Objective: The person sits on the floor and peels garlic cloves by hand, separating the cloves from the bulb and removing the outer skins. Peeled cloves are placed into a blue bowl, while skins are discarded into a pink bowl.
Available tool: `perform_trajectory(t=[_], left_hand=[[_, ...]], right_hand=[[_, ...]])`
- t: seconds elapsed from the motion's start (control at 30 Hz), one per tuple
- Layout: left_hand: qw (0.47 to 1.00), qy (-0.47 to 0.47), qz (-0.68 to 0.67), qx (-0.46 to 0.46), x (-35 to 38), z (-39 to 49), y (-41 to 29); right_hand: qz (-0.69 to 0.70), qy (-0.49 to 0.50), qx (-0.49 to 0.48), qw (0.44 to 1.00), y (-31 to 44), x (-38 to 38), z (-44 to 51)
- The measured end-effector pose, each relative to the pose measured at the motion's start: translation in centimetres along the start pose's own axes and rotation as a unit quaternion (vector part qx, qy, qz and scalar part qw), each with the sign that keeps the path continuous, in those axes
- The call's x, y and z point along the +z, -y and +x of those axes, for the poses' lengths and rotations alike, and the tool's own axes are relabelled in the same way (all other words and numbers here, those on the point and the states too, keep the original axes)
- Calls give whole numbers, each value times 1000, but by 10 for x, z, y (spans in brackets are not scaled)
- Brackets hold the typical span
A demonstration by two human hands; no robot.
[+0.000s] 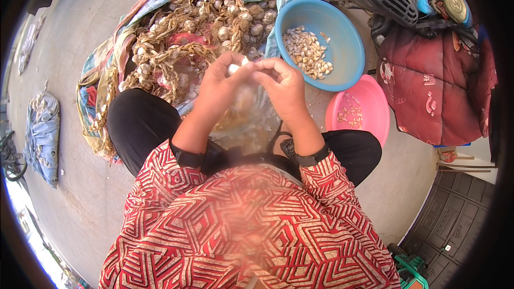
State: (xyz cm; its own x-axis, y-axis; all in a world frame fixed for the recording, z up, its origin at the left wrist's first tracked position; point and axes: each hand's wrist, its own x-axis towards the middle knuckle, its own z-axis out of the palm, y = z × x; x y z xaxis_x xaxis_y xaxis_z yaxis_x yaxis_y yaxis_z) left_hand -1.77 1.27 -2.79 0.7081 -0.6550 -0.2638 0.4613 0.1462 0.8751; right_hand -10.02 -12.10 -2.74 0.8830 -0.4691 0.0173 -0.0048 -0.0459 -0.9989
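My left hand is closed around a white garlic bulb, part of which shows between thumb and fingers. My right hand meets it from the right, its thumb and fingertips pinched at the bulb's edge; whether a piece sits between them is hidden. Just beyond my hands lies a heap of braided dried garlic, bulbs still on their stalks, on a patterned cloth. To the right stands a blue plastic basin with many loose garlic cloves in it.
A pink basin holding a few cloves stands close by my right knee. At right is a parked vehicle with a red quilted cover. A bundle of blue cloth lies on the concrete floor at left. A blurred patch hides part of my lap.
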Motion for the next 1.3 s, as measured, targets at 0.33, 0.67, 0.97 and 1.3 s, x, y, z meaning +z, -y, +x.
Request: perform_trajectory(t=[0.33, 0.67, 0.97, 1.3], left_hand=[[1000, 20, -3, 0, -4, 3, 3], [998, 32, -58, 11, 6, 0, -1], [995, 44, 81, -44, 1, 5, 10], [987, 53, 139, -64, -1, 8, 19]], right_hand=[[-70, 0, -58, 996, -4, -2, 1], [276, 51, 104, 954, -8, -15, 4], [163, 99, 196, 962, -19, -9, -3], [438, -8, 282, 854, -71, -35, -6]])
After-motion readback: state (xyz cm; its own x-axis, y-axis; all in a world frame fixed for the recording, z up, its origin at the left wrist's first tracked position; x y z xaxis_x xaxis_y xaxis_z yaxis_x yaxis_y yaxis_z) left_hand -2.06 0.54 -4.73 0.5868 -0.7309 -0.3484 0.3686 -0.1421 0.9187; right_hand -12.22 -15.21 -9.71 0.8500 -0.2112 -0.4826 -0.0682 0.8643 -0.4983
